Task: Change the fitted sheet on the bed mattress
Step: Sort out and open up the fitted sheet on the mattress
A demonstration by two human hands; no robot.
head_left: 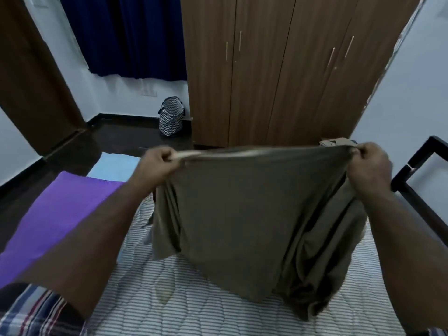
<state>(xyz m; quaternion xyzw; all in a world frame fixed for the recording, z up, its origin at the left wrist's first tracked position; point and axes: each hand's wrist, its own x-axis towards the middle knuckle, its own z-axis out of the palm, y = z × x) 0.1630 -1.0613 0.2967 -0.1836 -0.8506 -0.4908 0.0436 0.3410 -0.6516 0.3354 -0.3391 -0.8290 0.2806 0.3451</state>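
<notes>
Two hands, left hand (162, 163) and right hand (369, 166), fingers curled tight on the olive sheet's (244, 214) top edge, stretched taut; its lower folds touch the striped mattress (194, 309) near the right edge.

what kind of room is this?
Most likely a home bedroom: a bare striped mattress on a dark bed frame, a wooden wardrobe along the wall, and a patterned laundry basket on the floor beside it.
</notes>
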